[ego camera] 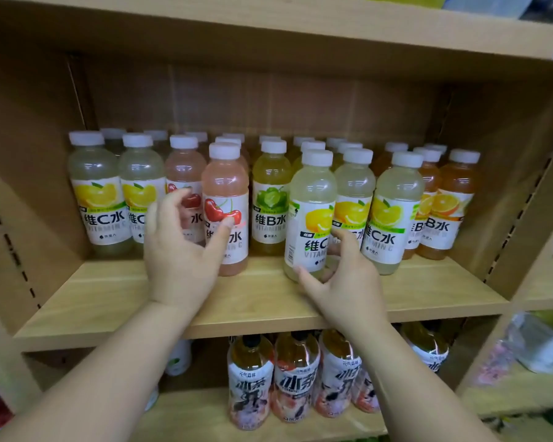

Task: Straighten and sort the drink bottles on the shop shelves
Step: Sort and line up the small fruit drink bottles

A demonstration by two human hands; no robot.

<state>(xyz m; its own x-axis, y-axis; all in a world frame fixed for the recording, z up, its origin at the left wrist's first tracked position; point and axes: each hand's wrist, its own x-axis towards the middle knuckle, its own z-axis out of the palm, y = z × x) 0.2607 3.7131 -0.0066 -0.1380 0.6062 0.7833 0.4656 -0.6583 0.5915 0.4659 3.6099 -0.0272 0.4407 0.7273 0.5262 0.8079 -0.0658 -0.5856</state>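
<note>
White-capped vitamin drink bottles stand in rows on the wooden shelf (pixel 109 307). My right hand (pixel 342 282) grips the lower part of a pale lemon bottle (pixel 312 193), thumb at its base and fingers round its right side; this bottle stands forward of the row and leans slightly. My left hand (pixel 179 250) is spread with loosely curved fingers, its thumb touching the label of the front pink cherry bottle (pixel 225 183) and its fingers in front of the cherry bottle behind (pixel 184 167). It holds nothing.
Lemon bottles (pixel 98 193) stand at the left, a green lime bottle (pixel 270 202) in the middle, more lemon bottles (pixel 396 199) and orange bottles (pixel 450 202) at the right. Iced tea bottles (pixel 296 378) fill the shelf below. Uprights wall both sides.
</note>
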